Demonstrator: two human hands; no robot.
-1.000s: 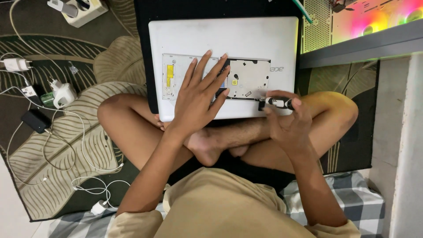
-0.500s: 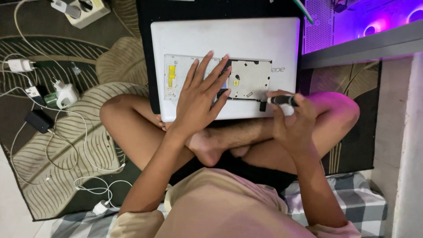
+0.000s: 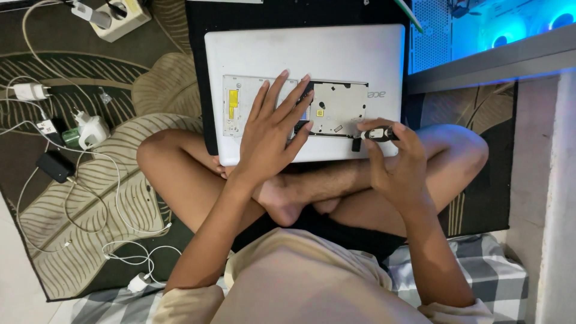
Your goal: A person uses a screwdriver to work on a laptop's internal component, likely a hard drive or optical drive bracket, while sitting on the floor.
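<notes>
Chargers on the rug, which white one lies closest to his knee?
The white plug adapter beside the green item; the other white plug lies farther left, near the rug's edge.

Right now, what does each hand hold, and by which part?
Right hand pinches a small black tool near its tip; left hand rests flat on the silver laptop, holding nothing.

A room at home, used as a makeshift repair spot. Bare crossed legs on a leaf-patterned rug [image 3: 108, 198] and a checked cushion [image 3: 480, 270] on the floor. White chargers [image 3: 90, 129] and loose cables [image 3: 78, 198] strewn over the rug, near a power strip [image 3: 117, 15]. A white laptop [image 3: 300, 54] opened up underside-up, beside a desktop computer case [image 3: 510, 24] glowing blue at the right.
</notes>
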